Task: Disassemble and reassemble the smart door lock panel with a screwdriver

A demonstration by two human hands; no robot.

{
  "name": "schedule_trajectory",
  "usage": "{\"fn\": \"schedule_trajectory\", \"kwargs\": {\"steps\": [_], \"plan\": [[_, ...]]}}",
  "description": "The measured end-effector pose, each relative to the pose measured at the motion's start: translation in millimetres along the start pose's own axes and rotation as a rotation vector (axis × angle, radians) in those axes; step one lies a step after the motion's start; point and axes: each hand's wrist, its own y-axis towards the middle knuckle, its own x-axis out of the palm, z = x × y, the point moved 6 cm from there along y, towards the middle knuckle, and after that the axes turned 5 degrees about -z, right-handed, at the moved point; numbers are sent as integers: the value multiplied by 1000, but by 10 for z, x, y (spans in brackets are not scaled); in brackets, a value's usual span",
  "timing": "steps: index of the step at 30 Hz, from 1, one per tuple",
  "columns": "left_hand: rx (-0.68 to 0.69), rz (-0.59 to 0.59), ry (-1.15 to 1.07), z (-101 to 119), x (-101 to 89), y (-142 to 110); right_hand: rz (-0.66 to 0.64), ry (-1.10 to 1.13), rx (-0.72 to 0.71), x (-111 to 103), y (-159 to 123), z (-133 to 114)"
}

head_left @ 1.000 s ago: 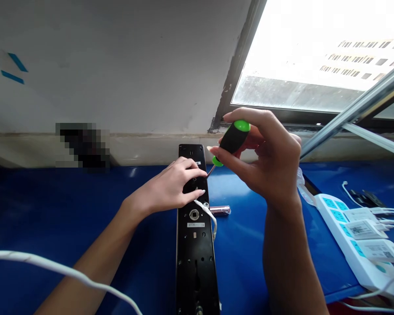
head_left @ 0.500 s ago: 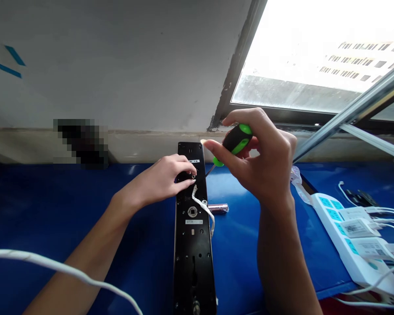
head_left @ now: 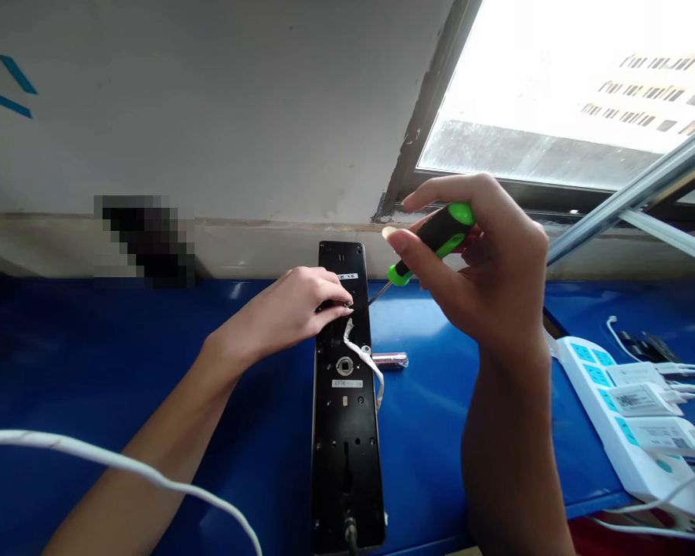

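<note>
Left hand [head_left: 281,309] curled on black lock panel [head_left: 344,455] | right hand [head_left: 489,270] pinching screwdriver [head_left: 437,235]

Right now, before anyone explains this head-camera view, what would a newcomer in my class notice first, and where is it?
The green-and-black screwdriver catches the eye first, held at centre right by the right hand, its tip reaching toward the left hand on the upper end of a long black lock plate. The plate lies on a bright blue bench top. Above right, a brightly lit window stands out.

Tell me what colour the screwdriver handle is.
The screwdriver handle is black and bright green, best seen in the head view.
</note>
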Motion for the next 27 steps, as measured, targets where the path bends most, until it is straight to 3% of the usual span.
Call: {"fn": "schedule_trajectory", "kwargs": {"steps": [18,27], "plan": [[-7,1,-52,-1,-8,5,-119,182,26,-17,-7,-20],[-48,-8,-85,-5,-19,3,45,-90,46,-51,-10,-71]]}}
